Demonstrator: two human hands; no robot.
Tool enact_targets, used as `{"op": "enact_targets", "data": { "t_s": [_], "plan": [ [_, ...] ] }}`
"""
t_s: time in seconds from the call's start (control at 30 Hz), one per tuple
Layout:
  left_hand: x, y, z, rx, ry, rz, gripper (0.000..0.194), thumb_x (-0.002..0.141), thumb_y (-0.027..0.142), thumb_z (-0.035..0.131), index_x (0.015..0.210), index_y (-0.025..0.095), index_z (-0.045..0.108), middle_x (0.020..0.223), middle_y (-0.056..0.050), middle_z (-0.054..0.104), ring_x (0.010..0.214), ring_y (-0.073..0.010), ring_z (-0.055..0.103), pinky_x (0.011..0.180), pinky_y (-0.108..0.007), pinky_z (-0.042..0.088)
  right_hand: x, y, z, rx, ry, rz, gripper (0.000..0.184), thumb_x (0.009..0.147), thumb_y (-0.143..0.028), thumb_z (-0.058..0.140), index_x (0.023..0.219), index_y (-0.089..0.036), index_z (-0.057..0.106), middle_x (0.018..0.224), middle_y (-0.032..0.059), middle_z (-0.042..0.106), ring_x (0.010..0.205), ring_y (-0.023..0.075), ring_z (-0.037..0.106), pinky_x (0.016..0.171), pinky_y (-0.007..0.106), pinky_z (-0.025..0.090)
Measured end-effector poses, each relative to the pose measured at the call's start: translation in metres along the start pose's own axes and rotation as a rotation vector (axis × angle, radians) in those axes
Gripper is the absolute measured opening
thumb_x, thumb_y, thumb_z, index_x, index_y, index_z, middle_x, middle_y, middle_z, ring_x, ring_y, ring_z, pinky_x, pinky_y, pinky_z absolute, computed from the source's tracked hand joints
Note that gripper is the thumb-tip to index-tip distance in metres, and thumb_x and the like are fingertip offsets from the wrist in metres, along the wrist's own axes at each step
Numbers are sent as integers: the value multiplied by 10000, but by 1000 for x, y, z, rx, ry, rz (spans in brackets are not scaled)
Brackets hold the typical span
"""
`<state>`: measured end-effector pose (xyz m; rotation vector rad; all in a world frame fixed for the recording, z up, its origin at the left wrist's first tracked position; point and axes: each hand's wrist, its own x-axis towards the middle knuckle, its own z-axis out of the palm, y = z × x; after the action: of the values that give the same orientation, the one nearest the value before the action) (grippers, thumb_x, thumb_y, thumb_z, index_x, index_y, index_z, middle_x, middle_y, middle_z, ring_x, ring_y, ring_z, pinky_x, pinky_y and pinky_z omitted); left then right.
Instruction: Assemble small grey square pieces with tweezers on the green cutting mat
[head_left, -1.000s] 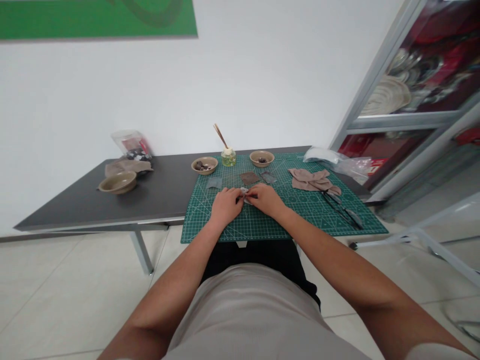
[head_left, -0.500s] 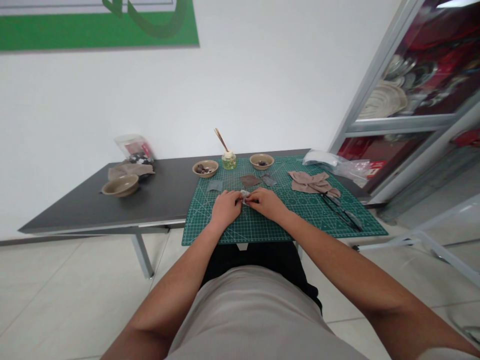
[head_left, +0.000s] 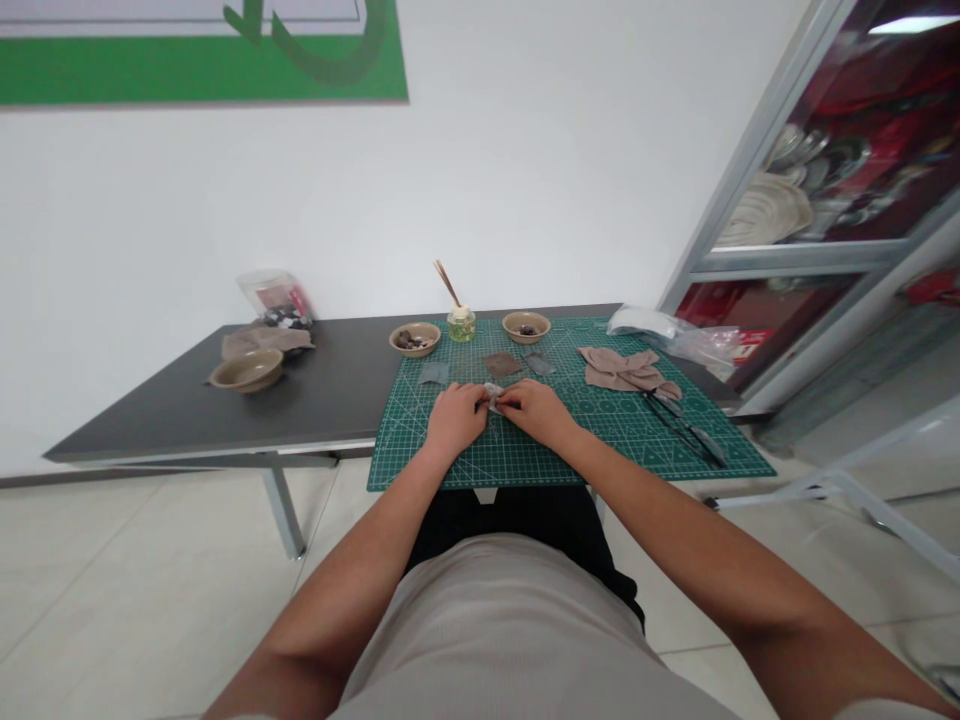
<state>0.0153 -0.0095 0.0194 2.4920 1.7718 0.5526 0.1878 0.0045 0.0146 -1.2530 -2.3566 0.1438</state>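
From my end I can see one little pale grey scrap [head_left: 492, 391], kinda crumpled and bunched up. It's pinched right between the left hand [head_left: 457, 415] and the right hand [head_left: 539, 409], showing in the gap where they nearly meet. Fingers cover its sides, so I honestly can't tell you its full shape.

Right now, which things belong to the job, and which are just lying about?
In use:
small crumpled grey piece, held by left hand and right hand
green rectangular gridded mat beneath

Likely lying about:
clear round bottle with brown sticks
clear crumpled plastic bag
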Motion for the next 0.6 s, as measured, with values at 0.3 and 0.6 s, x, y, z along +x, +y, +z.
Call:
{"op": "enact_targets", "data": {
  "t_s": [0.3, 0.6],
  "plan": [
    [-1, 0, -1, 8, 3, 6, 143, 901, 233, 486, 883, 224, 627, 978, -43, 690, 968, -226, 551, 829, -357, 423, -5, 5, -5, -27, 26, 66, 132, 868, -201, 646, 844, -200, 776, 899, 53, 740, 913, 199, 623, 834, 298, 443],
    [-1, 0, -2, 19, 8, 7, 145, 896, 228, 484, 884, 226, 628, 969, -45, 685, 970, -225, 556, 832, -349, 426, 10, 2, 9, -55, 27, 36, 146, 889, -225, 631, 904, -196, 774, 903, 55, 742, 928, 194, 621, 853, 295, 437]
  ]
}}
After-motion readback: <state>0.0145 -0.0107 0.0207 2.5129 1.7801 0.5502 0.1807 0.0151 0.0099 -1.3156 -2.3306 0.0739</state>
